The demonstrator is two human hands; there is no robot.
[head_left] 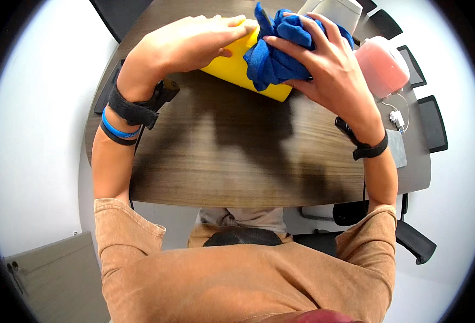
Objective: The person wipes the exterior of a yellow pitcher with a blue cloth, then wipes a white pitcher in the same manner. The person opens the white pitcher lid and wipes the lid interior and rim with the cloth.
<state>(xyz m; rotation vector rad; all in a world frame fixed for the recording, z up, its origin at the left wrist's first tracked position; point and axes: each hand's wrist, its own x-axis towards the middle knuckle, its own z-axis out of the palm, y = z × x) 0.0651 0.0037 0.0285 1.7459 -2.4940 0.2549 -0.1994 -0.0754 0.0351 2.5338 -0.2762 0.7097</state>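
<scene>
L hand (194,43) on yellow box (233,69), can't tell if gripping; R hand (332,67) clutching bunched blue cloth (278,56) vs. box, both btwn hands. Poss. risk: box slips/tips if L hold's weak & R presses hard.

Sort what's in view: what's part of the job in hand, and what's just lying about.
In use, it seems:
- blue cloth, in the right hand
- yellow box, at the left hand

Apparently just lying about:
- pink container
- white plug with its cable
- black chair
</scene>
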